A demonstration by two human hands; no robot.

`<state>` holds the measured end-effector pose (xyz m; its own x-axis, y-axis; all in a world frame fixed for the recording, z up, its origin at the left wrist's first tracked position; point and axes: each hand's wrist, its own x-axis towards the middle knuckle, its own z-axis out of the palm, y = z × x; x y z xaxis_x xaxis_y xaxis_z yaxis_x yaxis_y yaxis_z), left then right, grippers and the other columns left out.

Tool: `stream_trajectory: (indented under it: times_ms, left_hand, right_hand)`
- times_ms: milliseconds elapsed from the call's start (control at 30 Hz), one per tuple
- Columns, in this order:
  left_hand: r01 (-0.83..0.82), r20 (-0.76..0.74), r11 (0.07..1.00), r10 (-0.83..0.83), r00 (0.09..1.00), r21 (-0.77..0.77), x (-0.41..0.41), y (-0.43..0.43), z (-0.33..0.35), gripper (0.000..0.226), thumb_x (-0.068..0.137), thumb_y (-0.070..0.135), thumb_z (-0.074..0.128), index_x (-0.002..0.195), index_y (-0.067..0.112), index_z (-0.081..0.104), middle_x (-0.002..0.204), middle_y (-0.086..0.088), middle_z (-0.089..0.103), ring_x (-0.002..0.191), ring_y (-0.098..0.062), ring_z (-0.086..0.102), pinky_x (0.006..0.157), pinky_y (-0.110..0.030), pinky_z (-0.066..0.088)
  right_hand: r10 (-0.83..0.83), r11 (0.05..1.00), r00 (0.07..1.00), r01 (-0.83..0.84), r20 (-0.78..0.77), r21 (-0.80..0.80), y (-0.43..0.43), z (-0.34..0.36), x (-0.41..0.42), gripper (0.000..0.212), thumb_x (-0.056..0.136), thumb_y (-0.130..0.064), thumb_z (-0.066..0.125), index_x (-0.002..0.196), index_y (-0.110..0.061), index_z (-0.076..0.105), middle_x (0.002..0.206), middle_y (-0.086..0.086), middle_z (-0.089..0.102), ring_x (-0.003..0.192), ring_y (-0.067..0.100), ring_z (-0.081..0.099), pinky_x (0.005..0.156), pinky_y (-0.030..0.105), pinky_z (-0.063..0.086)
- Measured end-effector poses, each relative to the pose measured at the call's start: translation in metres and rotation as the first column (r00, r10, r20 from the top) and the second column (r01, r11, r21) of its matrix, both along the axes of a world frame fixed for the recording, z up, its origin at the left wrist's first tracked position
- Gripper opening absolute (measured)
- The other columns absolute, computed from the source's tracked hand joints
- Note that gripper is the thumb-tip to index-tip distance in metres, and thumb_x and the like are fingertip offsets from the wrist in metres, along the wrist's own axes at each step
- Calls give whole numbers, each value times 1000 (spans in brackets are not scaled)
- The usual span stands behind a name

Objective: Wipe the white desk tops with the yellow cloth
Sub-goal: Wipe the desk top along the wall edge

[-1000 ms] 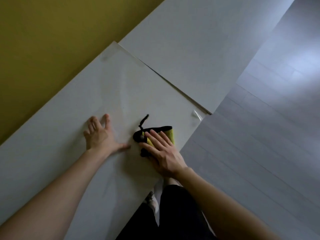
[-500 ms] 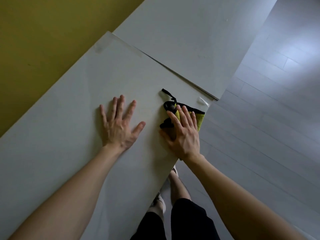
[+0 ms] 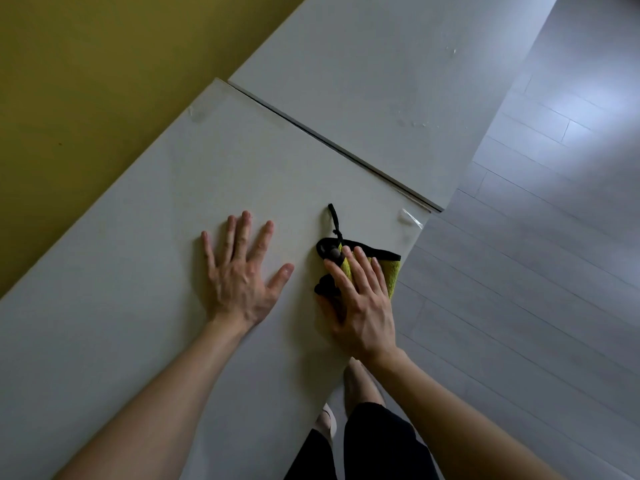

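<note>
Right hand (image 3: 360, 303) is down flat on the yellow cloth (image 3: 389, 275), fingers straight and close together, pressing rather than gripping. That looks like a wiping hold, with palm weight doing the work. The cloth lies under those fingers, its yellow pile showing on the little-finger side, close to the desk's edge. Black trim bunches on the thumb side, and a black loop (image 3: 334, 218) trails out ahead of the index finger.

Left hand (image 3: 242, 271) sits off the right thumb's side, fingers fanned wide and flat on the near desk top (image 3: 138, 271), holding nothing. My read is that it's a brace, taking the lean while the other arm reaches.

Now the surface: pale and matt, with a clear scrap of tape (image 3: 408, 218) at the corner ahead of the right fingertips. Beyond that, a dark seam (image 3: 329, 140) splits off the far desk top (image 3: 363, 64), which carries a few small marks (image 3: 415, 123), specks or droplets, I can't tell which. Probably cloth work to come.

Outside the right hand there's grey plank floor (image 3: 536, 289) catching soft light. Past the left hand is a mustard wall (image 3: 86, 81).
</note>
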<state>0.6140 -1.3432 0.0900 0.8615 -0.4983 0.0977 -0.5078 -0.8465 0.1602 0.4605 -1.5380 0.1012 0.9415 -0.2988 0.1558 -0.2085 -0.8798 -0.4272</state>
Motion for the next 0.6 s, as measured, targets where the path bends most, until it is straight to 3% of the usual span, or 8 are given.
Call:
stream_trajectory:
  times_ms: [233, 400, 500, 600]
  left_hand:
    - [3, 5, 999, -4, 1000, 51, -4, 19, 1, 89, 100, 80, 39, 174, 36, 19, 184, -7, 7, 170, -28, 5, 131, -70, 7]
    - [0, -14, 997, 1, 1000, 75, -2, 23, 6, 89, 101, 81, 37, 175, 36, 17, 184, -7, 4, 170, -28, 4, 131, -70, 7]
    - [4, -33, 996, -1, 999, 94, -3, 21, 7, 89, 102, 82, 35, 175, 36, 16, 184, -9, 3, 170, -29, 3, 131, -70, 7]
    - [16, -42, 998, -14, 999, 68, -3, 22, 9, 89, 101, 81, 40, 174, 35, 19, 184, -9, 6, 170, -29, 4, 131, -71, 7]
  right_hand:
    - [36, 999, 999, -36, -27, 19, 28, 1, -11, 58, 107, -48, 60, 161, -25, 52, 176, 8, 31, 167, 28, 16, 131, 61, 24]
    - [73, 996, 995, -69, -69, 61, 20, 5, -4, 74, 110, -45, 57, 172, -22, 25, 179, 2, 22, 168, 22, 11, 134, 57, 18]
    - [43, 993, 998, -37, -50, 111, -3, 4, 29, 81, 110, -39, 59, 173, -12, 16, 179, 4, 19, 168, 18, 11, 135, 54, 17]
    - [-33, 989, 999, 39, -42, 139, -29, 2, 98, 81, 108, -43, 58, 172, -11, 19, 179, 9, 20, 168, 24, 12, 135, 54, 16]
